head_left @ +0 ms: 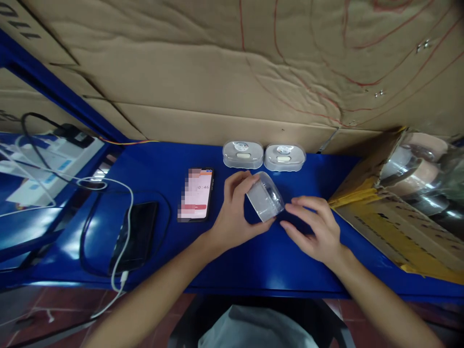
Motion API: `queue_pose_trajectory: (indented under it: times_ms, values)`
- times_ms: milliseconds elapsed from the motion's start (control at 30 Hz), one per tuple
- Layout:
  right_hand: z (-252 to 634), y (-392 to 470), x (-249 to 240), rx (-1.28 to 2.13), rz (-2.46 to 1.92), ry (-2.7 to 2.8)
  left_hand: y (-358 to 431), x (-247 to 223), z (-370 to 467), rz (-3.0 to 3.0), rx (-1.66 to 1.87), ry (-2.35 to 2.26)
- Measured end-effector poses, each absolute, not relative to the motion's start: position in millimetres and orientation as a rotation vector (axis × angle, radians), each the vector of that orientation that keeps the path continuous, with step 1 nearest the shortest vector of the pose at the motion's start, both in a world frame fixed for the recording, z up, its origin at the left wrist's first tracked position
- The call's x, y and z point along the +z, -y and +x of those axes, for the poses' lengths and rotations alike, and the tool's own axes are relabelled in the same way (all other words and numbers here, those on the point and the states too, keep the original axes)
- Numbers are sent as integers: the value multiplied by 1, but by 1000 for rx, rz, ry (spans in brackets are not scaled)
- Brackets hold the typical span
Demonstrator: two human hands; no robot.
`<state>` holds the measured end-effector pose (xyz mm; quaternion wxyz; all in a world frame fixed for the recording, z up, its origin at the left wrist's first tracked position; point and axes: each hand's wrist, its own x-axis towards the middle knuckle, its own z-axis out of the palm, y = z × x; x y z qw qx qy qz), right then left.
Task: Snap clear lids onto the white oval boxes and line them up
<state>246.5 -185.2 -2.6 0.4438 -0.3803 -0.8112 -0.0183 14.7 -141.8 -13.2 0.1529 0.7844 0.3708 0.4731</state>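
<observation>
While left hand [232,215] grips clear case [264,195], right hand [315,229] beside.

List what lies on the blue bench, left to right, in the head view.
Dark phone with white cable → lit phone → left hand gripping the clear container → right hand → cardboard box.

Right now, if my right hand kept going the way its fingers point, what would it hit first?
Probably the clear plastic case that the left hand holds; the right hand points left at it, almost touching.

Dim, bluish light; edges warped, perhaps slightly blurred.
</observation>
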Motion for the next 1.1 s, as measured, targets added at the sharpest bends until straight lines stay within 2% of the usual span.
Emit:
queue_pose_trajectory:
  times_ms: [467,767,1100]
  values:
    - [242,191,0,-112,-953,2065,157,-11,27,2392,1426,-1324]
    - [233,195,3,-265,-1066,2105,157,-17,29,2453,1389,-1257]
    - [241,190,11,-71,-1062,2068,159,-8,29,2400,1353,-1201]
